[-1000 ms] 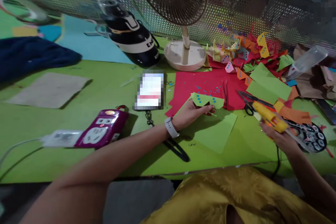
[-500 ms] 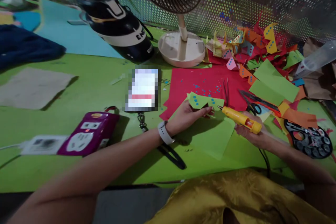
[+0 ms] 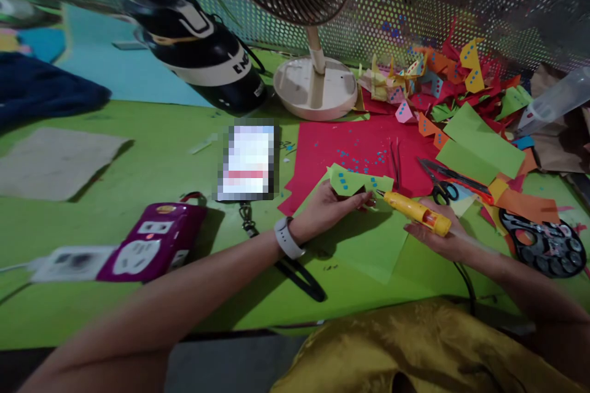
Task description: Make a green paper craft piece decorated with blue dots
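Note:
My left hand (image 3: 329, 206), with a pale watch at the wrist, is closed on a folded green paper piece (image 3: 353, 181) dotted with blue spots. In my right hand (image 3: 442, 236) lies a yellow glue gun (image 3: 417, 212), its nozzle pointing left at the lower right edge of the folded piece. Whether the tip touches the paper I cannot tell. Beneath both hands lies a flat green paper sheet (image 3: 369, 252). Behind them, a red paper sheet (image 3: 322, 144) carries scattered blue dots and a pair of tweezers (image 3: 395, 163).
Scissors (image 3: 445, 190), an orange cutter (image 3: 474, 184) and a black palette (image 3: 548, 242) lie to the right. Cut paper shapes (image 3: 472, 67) pile up behind. A fan (image 3: 318, 89), bottle (image 3: 207, 61), phone (image 3: 249, 159) and purple power strip (image 3: 154, 239) stand or lie further left.
The glue gun in my right hand has moved left and slightly down, its nozzle nearer my left fingertips. My left hand keeps its grip on the folded paper. The view has shifted slightly.

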### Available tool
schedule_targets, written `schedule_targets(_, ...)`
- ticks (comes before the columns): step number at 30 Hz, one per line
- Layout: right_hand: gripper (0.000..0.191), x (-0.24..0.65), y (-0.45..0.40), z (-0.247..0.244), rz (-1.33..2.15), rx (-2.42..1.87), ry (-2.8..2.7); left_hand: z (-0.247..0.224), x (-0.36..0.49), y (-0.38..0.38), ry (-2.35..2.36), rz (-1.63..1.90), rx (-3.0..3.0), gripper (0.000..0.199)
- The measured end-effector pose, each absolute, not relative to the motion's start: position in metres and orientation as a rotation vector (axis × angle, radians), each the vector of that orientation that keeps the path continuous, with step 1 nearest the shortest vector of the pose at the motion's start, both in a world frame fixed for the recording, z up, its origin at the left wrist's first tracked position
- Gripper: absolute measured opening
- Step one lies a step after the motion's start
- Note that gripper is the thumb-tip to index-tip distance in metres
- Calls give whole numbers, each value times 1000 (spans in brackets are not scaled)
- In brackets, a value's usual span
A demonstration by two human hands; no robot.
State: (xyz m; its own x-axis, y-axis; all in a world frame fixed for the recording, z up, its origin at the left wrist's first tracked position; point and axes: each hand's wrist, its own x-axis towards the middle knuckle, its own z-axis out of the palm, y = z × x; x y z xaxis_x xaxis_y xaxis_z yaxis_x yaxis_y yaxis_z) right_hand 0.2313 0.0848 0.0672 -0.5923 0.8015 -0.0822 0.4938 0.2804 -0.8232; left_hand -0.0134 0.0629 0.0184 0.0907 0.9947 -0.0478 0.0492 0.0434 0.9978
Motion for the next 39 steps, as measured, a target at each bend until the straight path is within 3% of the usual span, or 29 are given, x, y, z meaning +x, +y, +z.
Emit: schedule_targets(39, 43, 229, 85, 64, 1107, -1194, -2213, 18, -14, 62, 1188, 1082, 1261, 25)
